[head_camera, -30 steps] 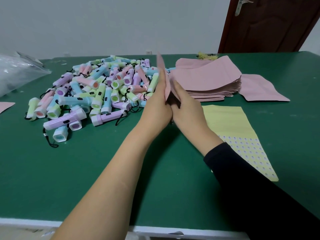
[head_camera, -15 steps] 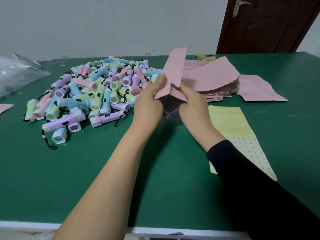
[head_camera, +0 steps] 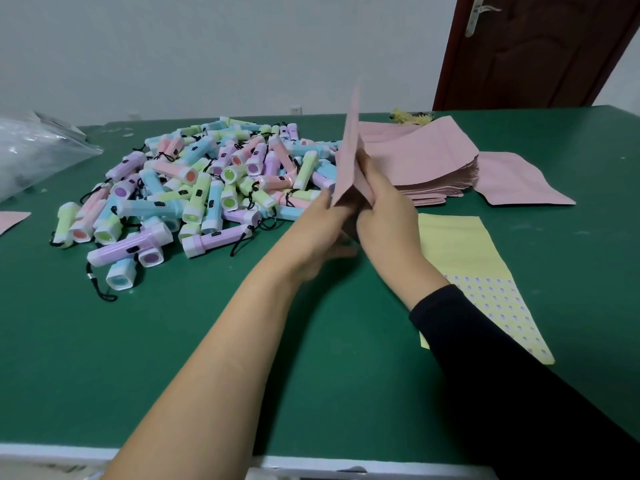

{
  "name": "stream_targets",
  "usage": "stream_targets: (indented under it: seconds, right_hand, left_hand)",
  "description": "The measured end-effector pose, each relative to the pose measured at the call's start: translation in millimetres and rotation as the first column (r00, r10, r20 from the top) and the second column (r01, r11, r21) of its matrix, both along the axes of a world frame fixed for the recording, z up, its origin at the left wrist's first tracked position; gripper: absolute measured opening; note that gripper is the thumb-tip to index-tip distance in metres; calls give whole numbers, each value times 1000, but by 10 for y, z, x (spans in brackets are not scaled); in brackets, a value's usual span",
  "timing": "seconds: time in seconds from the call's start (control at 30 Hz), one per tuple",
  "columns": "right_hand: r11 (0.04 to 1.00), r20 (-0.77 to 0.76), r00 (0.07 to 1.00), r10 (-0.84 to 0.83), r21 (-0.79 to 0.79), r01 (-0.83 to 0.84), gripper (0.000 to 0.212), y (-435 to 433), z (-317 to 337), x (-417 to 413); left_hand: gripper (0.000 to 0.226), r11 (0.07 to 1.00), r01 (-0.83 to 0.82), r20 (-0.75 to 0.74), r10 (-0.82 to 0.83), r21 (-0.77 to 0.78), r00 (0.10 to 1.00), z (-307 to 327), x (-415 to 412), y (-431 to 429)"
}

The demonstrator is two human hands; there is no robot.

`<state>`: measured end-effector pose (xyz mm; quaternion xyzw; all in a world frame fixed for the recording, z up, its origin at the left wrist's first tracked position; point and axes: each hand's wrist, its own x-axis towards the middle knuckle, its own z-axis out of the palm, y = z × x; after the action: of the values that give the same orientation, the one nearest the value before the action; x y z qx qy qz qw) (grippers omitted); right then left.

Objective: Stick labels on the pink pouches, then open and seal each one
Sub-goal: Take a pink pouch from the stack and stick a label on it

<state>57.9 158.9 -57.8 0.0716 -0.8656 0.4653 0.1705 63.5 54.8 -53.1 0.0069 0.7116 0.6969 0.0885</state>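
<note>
Pouch upright; likely light, thin, floppy. Take by edge. Right hand pinches lower edge; left hand blurred, grip unclear.

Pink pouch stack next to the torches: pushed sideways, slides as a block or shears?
Probably shears: the pink pouch stack is thin loose sheets, its edges already fanned unevenly. Likely light and floppy: the top sheet bows upward, and the single pouch gripped by the right hand folds near the fingers.
</note>
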Motion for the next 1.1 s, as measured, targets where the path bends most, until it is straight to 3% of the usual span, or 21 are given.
stream_targets:
  seconds: [0.07, 0.1, 0.13, 0.23, 0.3, 0.4, 0.6, 0.73, 0.87, 1.03, 1.1]
  right_hand:
    - [1000, -23, 1000, 18, -15, -18, 85, 8, 9, 11]
    - [1000, -41, 999, 25, -13, -26, 83, 18, 16, 8]
    - [1000, -62, 998, 30, 2, -30, 79, 27, 24, 2]
    - [995, -88, 995, 52, 91, -44, 82, 19, 29, 7]
    - [982, -82, 993, 83, 175, -67, 89, -12, 20, 32]
    - [956, -104, 989, 105, 283, -72, 84, -17, 13, 28]
    - [937, -234, 970, 62, 348, 24, 75, 47, 41, 22]
    - [966, -282, 959, -30, 240, 100, 80, 76, 21, -24]
    - [990, -180, 978, -105, 79, 121, 73, 138, -13, -102]
    - [981, -221, 973, -60, 168, 99, 63, 164, -11, -113]
    - [992, -235, 970, -68, 83, 90, 63, 136, -9, -103]
  left_hand:
    - [16, 974, 186, 87, -197, 126, 976, 3, 40, -3]
    - [19, 951, 225, 92, -249, 210, 964, -1, 41, -35]
    - [35, 922, 253, 87, -289, 292, 953, -12, 29, -75]
    - [110, 797, 357, 52, -434, 487, 899, -30, -1, -169]
    - [128, 751, 390, 33, -479, 532, 877, -30, 11, -154]
    - [118, 722, 342, 45, -458, 601, 888, -25, 28, -108]
    - [95, 627, 241, 84, -442, 741, 893, -71, 29, -44]
    - [86, 598, 291, 38, -475, 747, 879, -95, 30, -33]
    - [105, 589, 276, 27, -452, 759, 892, -97, 28, -24]
    - [90, 601, 253, 36, -427, 758, 904, -85, 46, -6]
    - [93, 611, 237, 52, -416, 755, 908, -79, 55, -15]
